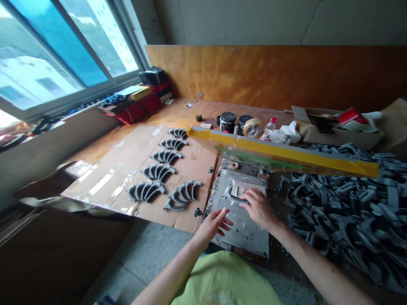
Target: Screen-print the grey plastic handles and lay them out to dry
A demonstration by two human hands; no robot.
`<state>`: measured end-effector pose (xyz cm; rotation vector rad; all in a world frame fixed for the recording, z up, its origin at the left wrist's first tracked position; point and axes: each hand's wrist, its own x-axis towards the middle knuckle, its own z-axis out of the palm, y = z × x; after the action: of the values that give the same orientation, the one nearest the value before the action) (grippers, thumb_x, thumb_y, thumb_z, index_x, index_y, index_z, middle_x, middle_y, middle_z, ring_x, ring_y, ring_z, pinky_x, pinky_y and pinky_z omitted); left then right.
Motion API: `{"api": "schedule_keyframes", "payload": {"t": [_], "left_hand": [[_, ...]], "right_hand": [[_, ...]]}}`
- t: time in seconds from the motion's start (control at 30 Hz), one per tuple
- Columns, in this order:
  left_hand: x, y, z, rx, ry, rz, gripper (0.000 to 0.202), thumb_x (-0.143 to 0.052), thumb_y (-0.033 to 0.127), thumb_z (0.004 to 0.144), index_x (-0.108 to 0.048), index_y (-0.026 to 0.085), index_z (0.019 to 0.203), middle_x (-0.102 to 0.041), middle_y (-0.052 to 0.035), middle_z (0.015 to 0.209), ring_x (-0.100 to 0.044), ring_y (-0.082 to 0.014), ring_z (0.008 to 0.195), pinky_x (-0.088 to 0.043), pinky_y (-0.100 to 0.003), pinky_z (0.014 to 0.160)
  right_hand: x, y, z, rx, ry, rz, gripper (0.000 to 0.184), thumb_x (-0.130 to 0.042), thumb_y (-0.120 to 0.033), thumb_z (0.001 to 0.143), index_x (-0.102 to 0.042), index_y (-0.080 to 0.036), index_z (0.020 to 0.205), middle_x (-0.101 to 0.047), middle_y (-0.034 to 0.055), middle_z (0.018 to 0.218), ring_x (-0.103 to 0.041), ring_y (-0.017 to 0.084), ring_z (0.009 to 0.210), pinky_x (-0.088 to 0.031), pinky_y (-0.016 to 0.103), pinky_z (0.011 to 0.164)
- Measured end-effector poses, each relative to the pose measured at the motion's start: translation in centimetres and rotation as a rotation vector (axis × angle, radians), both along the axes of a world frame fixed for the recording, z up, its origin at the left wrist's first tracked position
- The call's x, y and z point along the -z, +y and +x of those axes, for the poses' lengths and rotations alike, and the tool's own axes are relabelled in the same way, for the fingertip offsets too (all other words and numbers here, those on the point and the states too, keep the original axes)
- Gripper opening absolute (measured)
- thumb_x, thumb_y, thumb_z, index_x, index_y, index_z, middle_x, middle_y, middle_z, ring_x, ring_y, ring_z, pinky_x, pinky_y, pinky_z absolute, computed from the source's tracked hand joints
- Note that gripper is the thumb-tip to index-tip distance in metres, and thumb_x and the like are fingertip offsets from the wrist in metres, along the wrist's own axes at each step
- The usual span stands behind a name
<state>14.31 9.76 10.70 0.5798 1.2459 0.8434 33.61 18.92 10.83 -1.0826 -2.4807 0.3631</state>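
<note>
My right hand (259,207) rests on a grey metal plate (251,233), fingers curled over a curved grey plastic piece (237,198) that lies on it. My left hand (216,222) lies at the plate's near left edge with its fingers stretched out flat, holding nothing. To the left, sets of the same curved grey pieces (159,171) lie in rows on a taped sheet of cardboard (111,169).
A big heap of grey curved parts (349,207) fills the right side. A long bar wrapped in yellow tape (286,150) crosses behind the plate. Black tins (228,121), a tape roll (252,127), a bottle and a cardboard box (337,135) stand behind it. Window at left.
</note>
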Motion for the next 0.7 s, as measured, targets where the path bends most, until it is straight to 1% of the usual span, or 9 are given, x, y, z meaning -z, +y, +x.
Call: {"api": "schedule_keyframes", "payload": {"t": [0.03, 0.1, 0.17, 0.27, 0.37, 0.43, 0.53, 0.6, 0.7], "left_hand": [[0.2, -0.4, 0.2, -0.060, -0.018, -0.005, 0.069, -0.056, 0.074, 0.074, -0.062, 0.014, 0.108, -0.071, -0.0082, 0.084, -0.064, -0.0159, 0.066, -0.043, -0.023, 0.051], [0.7, -0.9, -0.2, -0.230, -0.010, -0.005, 0.065, -0.053, 0.077, 0.074, -0.060, 0.015, 0.093, -0.068, -0.0055, 0.075, -0.062, -0.0149, 0.062, -0.042, -0.022, 0.049], [1.5, -1.7, -1.9, -0.385, 0.046, -0.009, 0.062, -0.056, 0.078, 0.071, -0.056, 0.016, 0.077, -0.062, -0.0019, 0.064, -0.059, -0.0133, 0.057, -0.040, -0.022, 0.049], [3.7, -3.9, -6.1, -0.552, 0.156, -0.058, 0.063, -0.057, 0.079, 0.068, -0.055, 0.017, 0.072, -0.062, -0.0015, 0.063, -0.057, -0.0124, 0.055, -0.041, -0.023, 0.051], [6.6, -6.3, -10.4, -0.686, 0.293, -0.196, 0.067, -0.052, 0.082, 0.067, -0.057, 0.017, 0.078, -0.070, -0.0060, 0.076, -0.059, -0.0126, 0.058, -0.043, -0.024, 0.053], [8.4, -7.2, -12.5, -0.724, 0.349, -0.281, 0.068, -0.048, 0.083, 0.068, -0.057, 0.017, 0.081, -0.072, -0.0085, 0.081, -0.059, -0.0125, 0.057, -0.043, -0.024, 0.053], [10.5, -7.3, -14.3, -0.731, 0.371, -0.339, 0.066, -0.044, 0.081, 0.073, -0.056, 0.016, 0.084, -0.072, -0.0106, 0.083, -0.059, -0.0130, 0.055, -0.043, -0.025, 0.051], [11.3, -7.0, -14.9, -0.720, 0.382, -0.358, 0.062, -0.041, 0.076, 0.079, -0.056, 0.016, 0.084, -0.072, -0.0102, 0.081, -0.059, -0.0132, 0.053, -0.043, -0.025, 0.050], [11.9, -6.5, -15.4, -0.683, 0.399, -0.377, 0.056, -0.038, 0.070, 0.085, -0.055, 0.017, 0.080, -0.070, -0.0080, 0.070, -0.058, -0.0140, 0.050, -0.042, -0.025, 0.047]], "right_hand": [[-0.2, -1.2, -1.4, -0.065, 0.025, 0.042, 0.005, -0.063, -0.015, 0.088, -0.064, -0.019, 0.090, -0.060, 0.0060, 0.089, -0.055, 0.024, 0.091, -0.044, 0.037, 0.084], [-0.2, -3.2, -4.3, -0.189, 0.069, 0.113, 0.008, -0.057, -0.014, 0.091, -0.064, -0.017, 0.090, -0.058, 0.0064, 0.085, -0.053, 0.023, 0.086, -0.043, 0.038, 0.081], [0.3, -4.2, -7.1, -0.295, 0.092, 0.108, 0.008, -0.057, -0.017, 0.092, -0.064, -0.017, 0.095, -0.059, 0.0064, 0.085, -0.053, 0.023, 0.084, -0.043, 0.038, 0.080], [1.7, -3.6, -10.9, -0.388, 0.063, -0.027, 0.016, -0.064, -0.027, 0.090, -0.064, -0.020, 0.104, -0.062, 0.0058, 0.094, -0.055, 0.023, 0.092, -0.043, 0.036, 0.083], [3.5, -1.7, -14.5, -0.372, 0.000, -0.118, 0.016, -0.063, -0.025, 0.091, -0.065, -0.020, 0.106, -0.063, 0.0058, 0.099, -0.055, 0.022, 0.097, -0.044, 0.034, 0.087], [4.9, -0.4, -16.9, -0.340, -0.048, -0.148, 0.016, -0.061, -0.022, 0.092, -0.066, -0.019, 0.107, -0.063, 0.0059, 0.101, -0.055, 0.022, 0.099, -0.044, 0.033, 0.089], [6.8, 1.1, -20.4, -0.296, -0.143, -0.191, 0.019, -0.059, -0.022, 0.093, -0.067, -0.022, 0.109, -0.063, 0.0058, 0.104, -0.054, 0.021, 0.103, -0.043, 0.031, 0.089], [7.8, 1.7, -22.4, -0.272, -0.231, -0.222, 0.022, -0.057, -0.025, 0.093, -0.067, -0.025, 0.113, -0.063, 0.0058, 0.107, -0.054, 0.021, 0.105, -0.043, 0.030, 0.087], [8.9, 2.5, -24.6, -0.234, -0.374, -0.253, 0.025, -0.053, -0.030, 0.095, -0.066, -0.029, 0.116, -0.062, 0.0067, 0.109, -0.053, 0.022, 0.105, -0.042, 0.031, 0.084]]}}
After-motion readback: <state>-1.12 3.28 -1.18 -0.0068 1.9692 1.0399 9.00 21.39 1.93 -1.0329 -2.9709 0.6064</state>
